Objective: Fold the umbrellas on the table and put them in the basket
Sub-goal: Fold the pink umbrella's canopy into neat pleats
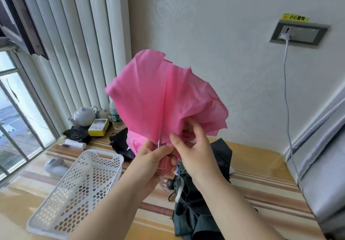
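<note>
1. Head view: the pink umbrella (164,97) is held up over the table (270,189), collapsed but with its canopy loose. The left hand (151,157) grips its handle, and the right hand (188,146) pinches the fabric folds.
2. The basket (78,193) is empty (nothing stowed yet); a dark umbrella (201,198) lies unfolded, so most work remains.

Both hands hold the pink umbrella (164,97) up: left hand (153,157) grips its handle, right hand (190,146) pinches fabric. White basket (78,189) lies at eight o'clock on the counter (261,193).
</note>
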A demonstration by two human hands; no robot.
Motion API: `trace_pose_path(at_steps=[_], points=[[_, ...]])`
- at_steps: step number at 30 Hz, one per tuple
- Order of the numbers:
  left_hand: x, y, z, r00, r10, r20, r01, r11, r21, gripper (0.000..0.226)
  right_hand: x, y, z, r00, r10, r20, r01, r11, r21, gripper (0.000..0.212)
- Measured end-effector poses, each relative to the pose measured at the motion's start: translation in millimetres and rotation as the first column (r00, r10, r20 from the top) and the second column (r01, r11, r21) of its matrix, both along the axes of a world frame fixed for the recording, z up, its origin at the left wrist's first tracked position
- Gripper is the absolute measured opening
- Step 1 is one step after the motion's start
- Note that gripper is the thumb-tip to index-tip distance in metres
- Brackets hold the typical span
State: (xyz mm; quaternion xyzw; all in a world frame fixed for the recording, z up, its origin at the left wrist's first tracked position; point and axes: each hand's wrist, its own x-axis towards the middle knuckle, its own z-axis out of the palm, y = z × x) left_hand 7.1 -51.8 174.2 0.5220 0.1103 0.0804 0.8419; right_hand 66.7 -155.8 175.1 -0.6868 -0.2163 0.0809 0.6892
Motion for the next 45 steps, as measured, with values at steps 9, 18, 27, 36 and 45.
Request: trace_pose_path(at_steps=[9, 18, 27, 36, 45], points=[[-0.1, 5.3, 5.1, 0.994, -0.101, -0.053, 0.100, 0.995, -0.007, 0.014, 9.0, -26.7, 21.4, 0.947, -0.165, 0.277, 0.233, 0.944, -0.235, 0.025], [-4.0, 11.8, -2.6, 0.991, -0.120, -0.051, 0.123, 0.990, 0.064, 0.024, 21.4, -20.2, 44.1, 0.610, -0.168, 0.774, 0.539, 0.804, -0.250, 0.048], [-8.2, 33.0, -16.9, 0.984, -0.106, -0.145, 0.125, 0.983, 0.131, 0.018, 82.7, -32.5, 84.0, 0.977, 0.090, 0.194, -0.009, 0.924, -0.382, 0.015], [-5.0, 54.2, -29.6, 0.979, -0.079, -0.188, 0.093, 0.993, 0.067, 0.026, 91.2, -42.8, 93.2, 0.895, 0.445, -0.027, -0.407, 0.792, -0.456, 0.027], [1.4, 63.7, -43.3, 0.981, -0.021, -0.192, 0.014, 0.999, -0.037, 0.037, 95.6, -55.3, 93.6, 0.836, 0.525, -0.159, -0.535, 0.718, -0.446, 0.080]])
